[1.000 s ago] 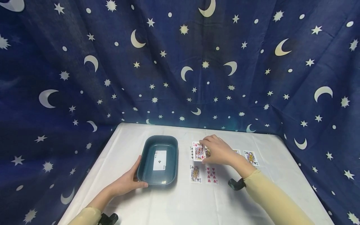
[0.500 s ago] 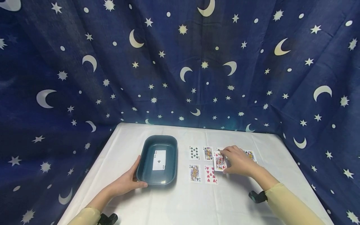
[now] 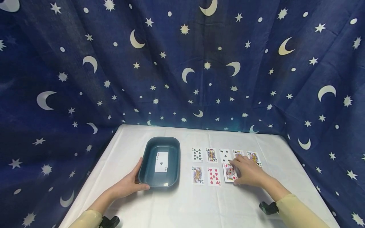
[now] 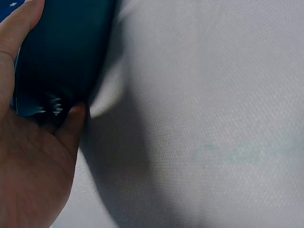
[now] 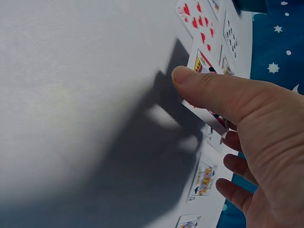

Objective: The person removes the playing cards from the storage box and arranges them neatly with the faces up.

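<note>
My right hand point(image 3: 249, 172) pinches a stack of playing cards point(image 3: 229, 173), a red diamond face card on top, low over the lower row's right end. In the right wrist view the thumb point(image 5: 204, 88) lies across the stack's face, and its white edge shows. My left hand point(image 3: 128, 183) grips the near left corner of a dark teal tray point(image 3: 176, 171), thumb at the front wall, fingers along the left side. Inside the tray lies an ace of clubs point(image 3: 161, 163), overlapping another card. In the left wrist view the fingers frame the tray's wall point(image 4: 71, 42).
Face-up cards lie in two rows: behind, a spades card point(image 3: 197, 155), a face card point(image 3: 211, 155), another spades card point(image 3: 225, 155) and more face cards point(image 3: 253, 157); in front, a clubs queen point(image 3: 197, 175) and a hearts card point(image 3: 214, 176). A star-patterned curtain point(image 3: 182, 63) surrounds the white-clothed table point(image 3: 182, 209).
My right hand has carried the card stack to the right and toward the front, from over the back row to the front row's right end. The left hand and tray stay put.
</note>
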Motion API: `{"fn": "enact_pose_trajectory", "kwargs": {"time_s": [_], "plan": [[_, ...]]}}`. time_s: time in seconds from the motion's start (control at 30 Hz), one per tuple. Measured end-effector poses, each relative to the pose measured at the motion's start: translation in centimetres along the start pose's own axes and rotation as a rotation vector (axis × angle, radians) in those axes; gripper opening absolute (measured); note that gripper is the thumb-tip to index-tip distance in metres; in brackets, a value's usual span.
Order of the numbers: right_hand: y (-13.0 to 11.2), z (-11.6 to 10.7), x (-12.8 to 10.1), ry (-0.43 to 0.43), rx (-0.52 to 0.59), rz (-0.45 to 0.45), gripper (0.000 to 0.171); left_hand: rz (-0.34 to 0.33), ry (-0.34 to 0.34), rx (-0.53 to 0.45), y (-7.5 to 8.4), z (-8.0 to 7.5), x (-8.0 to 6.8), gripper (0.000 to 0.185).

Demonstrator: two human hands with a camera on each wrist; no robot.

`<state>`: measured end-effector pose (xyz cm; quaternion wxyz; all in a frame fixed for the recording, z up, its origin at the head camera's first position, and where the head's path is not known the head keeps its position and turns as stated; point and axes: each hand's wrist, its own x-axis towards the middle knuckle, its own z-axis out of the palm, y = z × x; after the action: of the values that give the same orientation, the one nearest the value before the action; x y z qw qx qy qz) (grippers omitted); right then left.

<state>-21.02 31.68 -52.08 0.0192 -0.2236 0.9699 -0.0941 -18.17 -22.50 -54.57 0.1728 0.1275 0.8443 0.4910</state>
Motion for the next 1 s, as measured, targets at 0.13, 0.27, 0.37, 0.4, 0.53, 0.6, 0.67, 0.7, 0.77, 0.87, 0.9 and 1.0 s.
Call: {"fn": "enact_pose_trajectory", "kwargs": {"time_s": [0.13, 0.27, 0.37, 0.4, 0.53, 0.6, 0.67, 0.7, 0.77, 0.87, 0.9, 1.0], "plan": [[0.2, 0.4, -0.4, -0.024, 0.025, 0.018, 0.086, -0.001, -0.002, -0.005, 0.1, 0.0, 0.0, 0.126], [0.2, 0.7, -0.7, -0.033, 0.028, 0.025, 0.085, -0.006, 0.004, 0.000, 0.0, 0.0, 0.0, 0.126], [0.2, 0.8, -0.8, -0.037, 0.038, 0.017, 0.085, -0.009, 0.005, 0.000, 0.1, 0.0, 0.0, 0.127], [0.2, 0.8, -0.9, -0.040, 0.042, 0.017, 0.085, -0.009, 0.006, -0.002, 0.1, 0.0, 0.0, 0.127], [0.2, 1.0, -1.0, -0.060, 0.053, 0.022, 0.086, -0.010, 0.004, -0.004, 0.1, 0.0, 0.0, 0.127], [0.2, 1.1, -1.1, -0.065, 0.055, 0.026, 0.086, -0.011, 0.004, -0.005, 0.1, 0.0, 0.0, 0.127], [0.2, 1.2, -1.1, -0.064, 0.062, 0.026, 0.086, -0.011, 0.000, -0.006, 0.1, 0.0, 0.0, 0.127], [0.2, 1.2, -1.1, -0.064, 0.064, 0.025, 0.086, -0.012, 0.000, -0.008, 0.1, 0.0, 0.0, 0.126], [0.2, 1.3, -1.1, -0.065, 0.074, 0.025, 0.085, -0.011, -0.003, -0.010, 0.1, 0.0, 0.0, 0.126], [0.2, 1.3, -1.2, -0.074, 0.090, 0.033, 0.085, -0.007, -0.006, -0.010, 0.1, 0.0, -0.1, 0.126], [0.2, 1.3, -1.2, -0.079, 0.097, 0.035, 0.085, -0.007, -0.006, -0.013, 0.1, 0.0, -0.1, 0.125], [0.1, 1.2, -1.2, -0.091, 0.117, 0.050, 0.085, -0.004, -0.009, -0.013, 0.2, -0.1, -0.1, 0.125]]}}
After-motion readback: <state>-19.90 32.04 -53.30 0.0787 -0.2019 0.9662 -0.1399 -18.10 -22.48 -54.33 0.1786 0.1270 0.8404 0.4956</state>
